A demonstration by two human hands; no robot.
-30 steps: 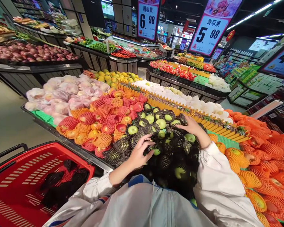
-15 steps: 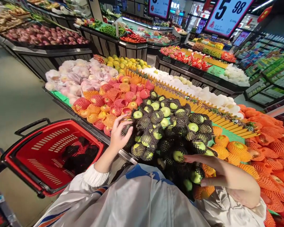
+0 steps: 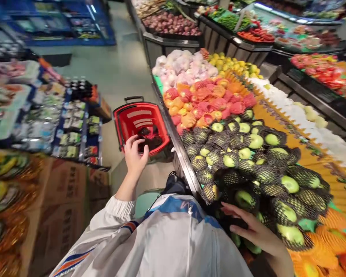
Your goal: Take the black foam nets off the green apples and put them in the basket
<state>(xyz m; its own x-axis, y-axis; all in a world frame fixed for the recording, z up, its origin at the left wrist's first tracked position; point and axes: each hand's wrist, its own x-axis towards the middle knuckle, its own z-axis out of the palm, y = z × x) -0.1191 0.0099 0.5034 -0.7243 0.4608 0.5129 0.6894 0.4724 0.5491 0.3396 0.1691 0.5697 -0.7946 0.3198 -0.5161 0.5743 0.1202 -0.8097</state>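
My left hand (image 3: 135,156) is raised in front of the near rim of a red shopping basket (image 3: 129,109), its fingers loosely curved and apart with nothing in them. Dark netted items (image 3: 154,140) lie inside the basket. Low over the near side of a heap of green apples (image 3: 256,141) in black foam nets is my right hand (image 3: 249,227). Its thumb and fingers are spread, and no apple shows between them. Shadow darkens the apples beside this hand, and I cannot tell whether it touches them.
Red and orange netted apples (image 3: 207,100) lie beyond the green ones, with orange netted fruit (image 3: 320,246) at the near right. A metal stand edge (image 3: 187,165) runs between basket and fruit. Cardboard boxes (image 3: 65,200) and packaged goods (image 3: 46,119) stand at the left.
The view has swung left, bringing the basket toward the middle. My left hand has gone from beside the apples to the basket. My right hand has drawn back from the green apple it was touching.
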